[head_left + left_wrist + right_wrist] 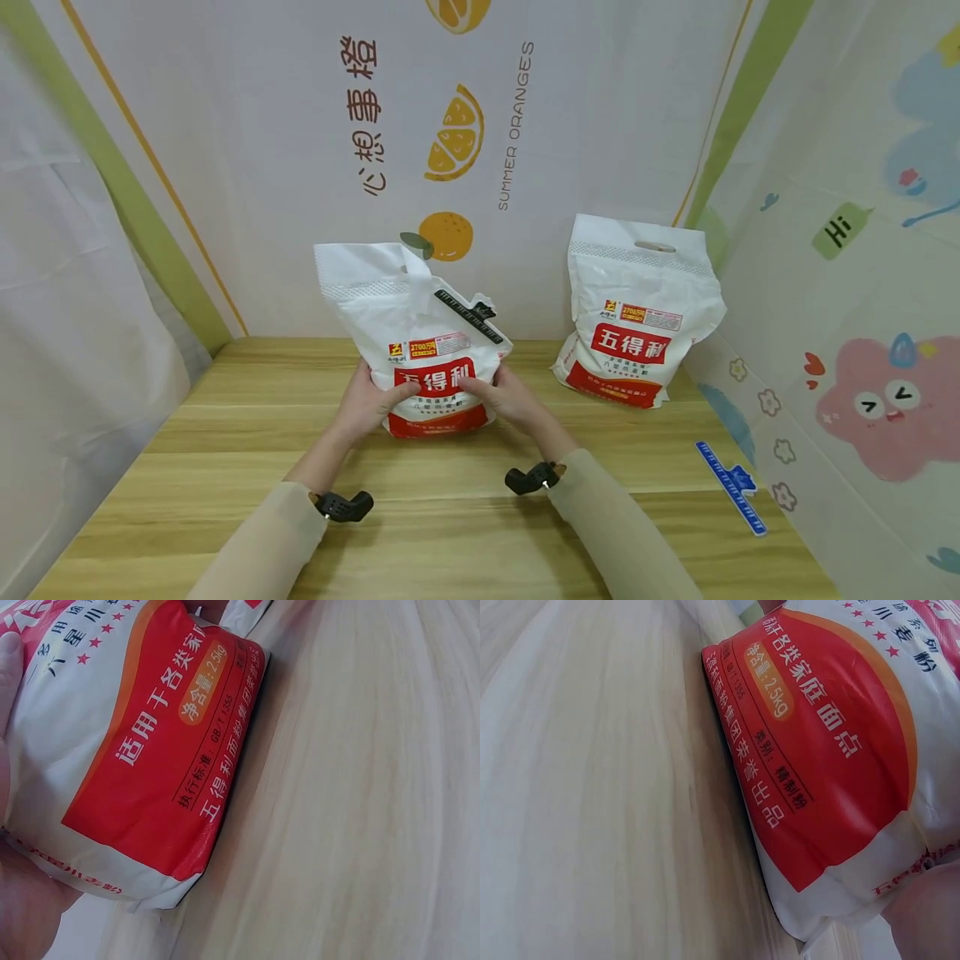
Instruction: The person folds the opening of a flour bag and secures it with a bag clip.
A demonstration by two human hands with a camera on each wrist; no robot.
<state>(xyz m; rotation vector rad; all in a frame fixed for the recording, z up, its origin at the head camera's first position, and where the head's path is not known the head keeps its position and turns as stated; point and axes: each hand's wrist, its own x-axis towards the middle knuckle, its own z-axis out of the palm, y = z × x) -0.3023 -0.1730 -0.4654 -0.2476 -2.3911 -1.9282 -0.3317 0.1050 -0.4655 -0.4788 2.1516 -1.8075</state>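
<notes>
Between my two hands stands a white and red flour bag with a carry strip along its top. My left hand grips its left side, the thumb lying across the front label. On the other side my right hand grips it the same way, thumb on the front. A black sealing clip sits across the bag's folded upper right corner. Both wrist views show the red lower panel close to the wooden tabletop; the other fingers are mostly hidden behind the bag.
A second flour bag of the same print stands at the back right, against the curtain. A blue sealing clip lies on the tabletop near the right edge. Printed curtains enclose the back and sides.
</notes>
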